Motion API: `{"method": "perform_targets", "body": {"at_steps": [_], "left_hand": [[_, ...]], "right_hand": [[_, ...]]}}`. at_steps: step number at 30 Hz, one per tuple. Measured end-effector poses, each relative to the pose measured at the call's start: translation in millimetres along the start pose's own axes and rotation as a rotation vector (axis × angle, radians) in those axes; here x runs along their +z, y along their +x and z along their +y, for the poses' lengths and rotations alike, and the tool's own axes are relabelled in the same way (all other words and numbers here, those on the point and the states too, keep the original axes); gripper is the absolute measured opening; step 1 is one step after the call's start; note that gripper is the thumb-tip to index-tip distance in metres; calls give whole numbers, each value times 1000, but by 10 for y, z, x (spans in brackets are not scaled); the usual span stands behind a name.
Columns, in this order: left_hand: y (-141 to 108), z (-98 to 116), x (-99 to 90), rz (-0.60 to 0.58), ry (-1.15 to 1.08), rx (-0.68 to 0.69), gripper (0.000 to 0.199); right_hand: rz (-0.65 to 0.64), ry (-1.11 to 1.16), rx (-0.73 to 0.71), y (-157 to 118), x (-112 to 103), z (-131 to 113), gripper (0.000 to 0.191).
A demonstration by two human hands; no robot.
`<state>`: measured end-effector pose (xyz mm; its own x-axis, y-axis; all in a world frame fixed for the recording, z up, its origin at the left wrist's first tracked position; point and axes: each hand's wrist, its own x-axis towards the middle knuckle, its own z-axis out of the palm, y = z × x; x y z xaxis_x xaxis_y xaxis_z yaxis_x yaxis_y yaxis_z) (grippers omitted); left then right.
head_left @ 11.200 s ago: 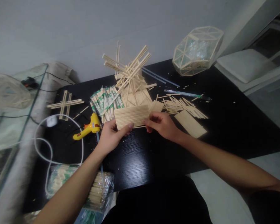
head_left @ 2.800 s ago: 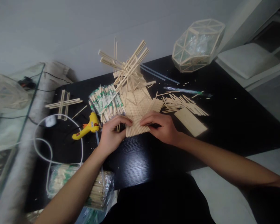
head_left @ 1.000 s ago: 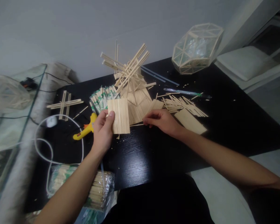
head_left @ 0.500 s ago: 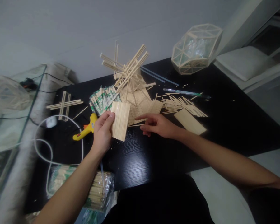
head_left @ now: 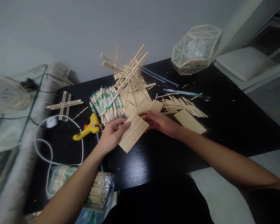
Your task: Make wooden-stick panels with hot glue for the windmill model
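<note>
My left hand grips a flat panel of thin wooden sticks laid side by side, thumb on its face. The panel is tilted, one corner pointing toward me. Against its right edge is my right hand, fingers curled and their tips partly hidden behind the panel. Whether they pinch the panel or a stick beyond it is not visible. Just behind are a large stick panel and a smaller stick panel. A yellow hot glue gun rests left of my left hand.
A structure of crossed sticks rises at the back. Paper-wrapped chopsticks lie left of it; loose sticks and another panel lie right. A faceted stick frame stands back right. A white cable loops at left.
The panel in my left hand has turned clockwise and moved right and toward me. My right hand has come against its edge, its previously outstretched index finger now partly hidden.
</note>
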<state>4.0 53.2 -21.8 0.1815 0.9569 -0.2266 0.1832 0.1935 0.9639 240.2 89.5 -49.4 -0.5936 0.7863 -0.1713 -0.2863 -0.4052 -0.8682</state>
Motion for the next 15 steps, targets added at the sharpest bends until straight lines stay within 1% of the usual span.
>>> {"method": "perform_targets", "body": {"at_steps": [2,3,6,8,10,12,15], "left_hand": [[-6,-25,-11,-42,39,6,42],[-8,-34,-17,-57,49,8,42],[-9,-37,-23,-84,41,1,40],[-9,-18,-19,-77,18,-8,40],[-9,6,-11,-48,5,-15,41],[-10,25,-3,-16,2,-17,41],[-11,37,1,15,1,-9,40]], "right_hand": [[-116,-36,51,-23,21,3,59],[-147,-82,57,-37,29,-1,60],[-166,-216,18,-65,31,-29,57],[-154,-171,-22,-62,19,-51,58],[-96,-41,-64,-40,-2,-71,59],[8,43,-113,-10,-29,-89,57],[171,42,-178,27,-72,-100,46]]}}
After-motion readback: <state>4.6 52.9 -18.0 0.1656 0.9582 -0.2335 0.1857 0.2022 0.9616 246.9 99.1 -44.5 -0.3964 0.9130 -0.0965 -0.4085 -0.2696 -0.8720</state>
